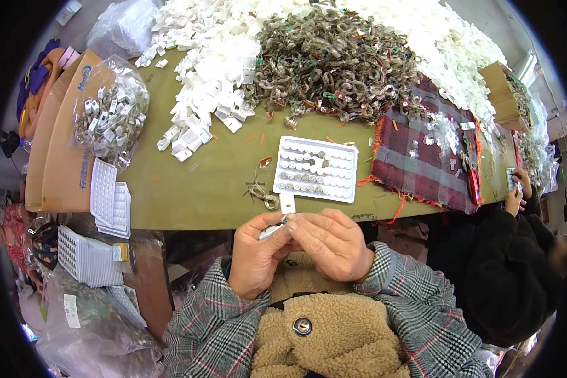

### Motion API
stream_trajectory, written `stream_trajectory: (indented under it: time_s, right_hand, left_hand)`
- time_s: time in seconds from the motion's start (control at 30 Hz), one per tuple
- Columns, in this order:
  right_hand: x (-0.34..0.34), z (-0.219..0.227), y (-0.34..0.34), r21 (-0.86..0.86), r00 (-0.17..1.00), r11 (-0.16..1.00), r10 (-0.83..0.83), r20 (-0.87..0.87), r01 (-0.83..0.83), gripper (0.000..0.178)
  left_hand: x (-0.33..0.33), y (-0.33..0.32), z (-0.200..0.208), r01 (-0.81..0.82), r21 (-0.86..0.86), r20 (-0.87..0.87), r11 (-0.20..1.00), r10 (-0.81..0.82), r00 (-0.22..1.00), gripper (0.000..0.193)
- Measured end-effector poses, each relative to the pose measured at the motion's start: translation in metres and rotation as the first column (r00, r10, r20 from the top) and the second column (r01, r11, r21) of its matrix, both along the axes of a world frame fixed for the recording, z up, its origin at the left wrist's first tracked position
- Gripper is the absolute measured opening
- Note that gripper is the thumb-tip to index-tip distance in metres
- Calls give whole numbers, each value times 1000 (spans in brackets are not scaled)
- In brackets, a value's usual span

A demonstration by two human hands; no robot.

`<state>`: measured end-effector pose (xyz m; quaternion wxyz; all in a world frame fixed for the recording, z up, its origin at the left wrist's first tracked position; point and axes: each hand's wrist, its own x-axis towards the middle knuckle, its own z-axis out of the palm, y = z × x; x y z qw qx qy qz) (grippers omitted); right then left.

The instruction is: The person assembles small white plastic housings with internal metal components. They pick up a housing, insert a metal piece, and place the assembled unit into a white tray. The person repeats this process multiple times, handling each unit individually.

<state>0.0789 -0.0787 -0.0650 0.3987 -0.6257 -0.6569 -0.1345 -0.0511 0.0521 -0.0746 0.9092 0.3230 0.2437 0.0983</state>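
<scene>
At the table's near edge, in front of my chest, my two hands meet. My left hand (253,255) is closed around a small white plastic housing (269,231). The fingers of my right hand (334,244) pinch together at the housing's end, where a tiny dark bit shows; what exactly they grip is mostly hidden. Just beyond my fingertips another white plastic piece (287,204) lies by a small coiled cable (269,201). Behind these sits a white tray (355,169) with rows of small round parts, some white and some greyish.
Across the back are a heap of coiled cables (334,63) and piles of white housings (201,94). A plaid cloth (400,157) lies right. Left are a cardboard box (60,145), a bag of parts (110,116) and stacked trays (88,258). A person in black (498,277) works at right.
</scene>
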Motion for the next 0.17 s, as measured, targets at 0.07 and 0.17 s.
stream_trajectory:
  time_s: [0.07,0.17]
  right_hand:
    - [-1,-3,0,5,998,1000,-2,-62,3,49]
    - [9,0,-13,-245,820,956,-269,-506,162,47]
  left_hand:
    - [0,6,0,38,21,3,999,-38,999,19]
    - [-3,10,-3,105,36,2,994,-105,994,31]
